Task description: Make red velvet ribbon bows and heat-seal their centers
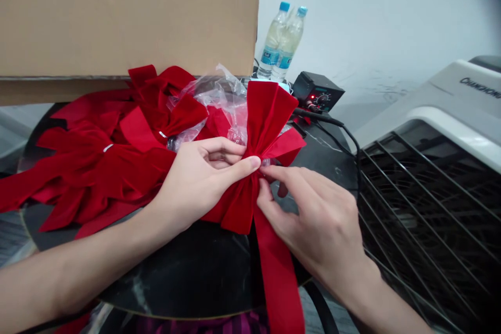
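A red velvet bow (269, 109) is held upright over the round table, its long tail hanging past the front edge. My left hand (203, 172) grips the bow at its pinched middle, with the thumb pressed across the front. On the other side, my right hand (313, 214) has its thumb and index finger closed at the bow's centre. What those fingertips pinch there is partly hidden. To the left lies a heap of red bows (97, 167), two of them showing a silvery tie at the middle.
Clear plastic bags (219, 94) lie behind the bow on the black marbled table (188, 271). A cardboard box (125, 15) stands behind. Two bottles (270, 49) and a black control box (318, 93) with a cable are at the back. A slatted appliance (430, 167) stands right.
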`<state>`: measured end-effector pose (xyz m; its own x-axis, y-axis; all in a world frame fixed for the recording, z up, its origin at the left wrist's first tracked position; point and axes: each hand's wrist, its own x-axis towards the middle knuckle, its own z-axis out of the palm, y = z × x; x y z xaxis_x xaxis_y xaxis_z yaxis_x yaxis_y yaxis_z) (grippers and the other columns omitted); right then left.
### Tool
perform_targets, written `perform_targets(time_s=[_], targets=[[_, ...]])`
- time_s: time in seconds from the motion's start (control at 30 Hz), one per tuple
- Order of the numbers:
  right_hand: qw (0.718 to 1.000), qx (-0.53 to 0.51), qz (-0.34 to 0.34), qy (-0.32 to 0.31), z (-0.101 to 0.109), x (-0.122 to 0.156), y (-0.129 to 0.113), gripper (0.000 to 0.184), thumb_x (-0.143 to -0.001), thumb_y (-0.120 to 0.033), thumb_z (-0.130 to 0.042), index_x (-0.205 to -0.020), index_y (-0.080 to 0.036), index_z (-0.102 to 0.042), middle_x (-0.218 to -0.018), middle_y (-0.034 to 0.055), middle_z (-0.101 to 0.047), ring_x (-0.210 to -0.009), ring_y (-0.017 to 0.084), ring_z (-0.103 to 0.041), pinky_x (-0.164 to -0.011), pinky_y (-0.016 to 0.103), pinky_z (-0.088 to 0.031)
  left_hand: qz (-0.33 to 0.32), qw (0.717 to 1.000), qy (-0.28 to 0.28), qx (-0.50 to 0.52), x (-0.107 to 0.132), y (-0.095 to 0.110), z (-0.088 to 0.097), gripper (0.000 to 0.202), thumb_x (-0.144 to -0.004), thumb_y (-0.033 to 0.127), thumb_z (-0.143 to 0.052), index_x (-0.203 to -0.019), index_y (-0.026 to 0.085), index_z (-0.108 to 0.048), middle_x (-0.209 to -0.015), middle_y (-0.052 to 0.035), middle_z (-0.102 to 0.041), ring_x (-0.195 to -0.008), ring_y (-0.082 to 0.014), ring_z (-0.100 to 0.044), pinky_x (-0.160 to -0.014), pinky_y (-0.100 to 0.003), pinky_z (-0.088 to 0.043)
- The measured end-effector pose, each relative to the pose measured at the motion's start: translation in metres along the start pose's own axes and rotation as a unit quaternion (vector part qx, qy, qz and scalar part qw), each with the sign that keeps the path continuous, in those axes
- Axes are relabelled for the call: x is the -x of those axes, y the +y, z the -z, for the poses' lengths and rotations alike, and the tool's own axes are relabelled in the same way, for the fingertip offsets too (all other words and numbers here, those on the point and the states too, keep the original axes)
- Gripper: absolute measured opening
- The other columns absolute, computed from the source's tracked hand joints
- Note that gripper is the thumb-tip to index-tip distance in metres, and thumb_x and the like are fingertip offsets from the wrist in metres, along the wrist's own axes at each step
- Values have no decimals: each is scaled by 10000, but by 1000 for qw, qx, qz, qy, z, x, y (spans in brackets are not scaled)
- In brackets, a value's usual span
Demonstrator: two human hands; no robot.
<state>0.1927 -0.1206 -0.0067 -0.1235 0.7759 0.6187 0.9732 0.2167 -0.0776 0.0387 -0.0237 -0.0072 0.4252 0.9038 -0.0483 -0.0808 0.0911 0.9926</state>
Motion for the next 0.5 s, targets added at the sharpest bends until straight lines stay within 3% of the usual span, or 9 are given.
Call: perform_targets(time_s=[0.13, 0.23, 0.27, 0.33, 0.4, 0.5], targets=[[999, -5, -11, 41, -6, 0, -5, 83, -908, -178, -669, -830, -165, -694, -612, -23, -630, -526, 110, -571, -579, 288, -436, -5, 1000, 5, 4, -1, -1, 1, 217, -653, 182, -923, -817, 181, -782, -779, 10, -785, -762, -141, -737, -713, -177, -576], [984, -127, -103, 66, -14, -1, -5, 97, -891, -178, -672, -794, -174, -665, -610, -40, -642, -484, 74, -546, -529, 231, -443, 20, 998, -10, 52, -2, -3, 3, 206, -680, 206, -913, -851, 188, -798, -788, -2, -790, -723, -136, -728, -674, -182, -576], [965, -203, -158, 57, -17, -2, -4, 111, -896, -198, -669, -787, -180, -660, -625, -37, -658, -485, 72, -554, -513, 215, -451, 25, 997, -9, 70, -2, -3, 3, 215, -685, 212, -912, -868, 189, -802, -798, -7, -792, -719, -136, -727, -668, -184, -577], [893, -363, -265, 26, -22, -3, -3, 142, -898, -263, -681, -779, -186, -669, -678, -14, -703, -532, 88, -604, -514, 201, -487, 25, 995, -2, 97, -2, -4, 3, 237, -678, 214, -918, -887, 190, -807, -813, -9, -793, -723, -133, -726, -670, -183, -580], [826, -462, -323, 3, -25, -4, -1, 160, -878, -320, -714, -796, -184, -693, -757, 18, -741, -611, 111, -651, -558, 209, -526, 23, 994, 0, 110, -2, -4, 3, 253, -671, 209, -923, -896, 192, -809, -813, -4, -789, -733, -128, -725, -684, -180, -581], [797, -501, -337, -38, -23, 0, 1, 148, -857, -323, -743, -914, -188, -725, -762, 4, -718, -608, 94, -621, -565, 194, -513, 13, 995, -8, 102, -4, -3, 5, 268, -685, 202, -914, -930, 198, -806, -809, 9, -783, -738, -123, -725, -692, -175, -580]])
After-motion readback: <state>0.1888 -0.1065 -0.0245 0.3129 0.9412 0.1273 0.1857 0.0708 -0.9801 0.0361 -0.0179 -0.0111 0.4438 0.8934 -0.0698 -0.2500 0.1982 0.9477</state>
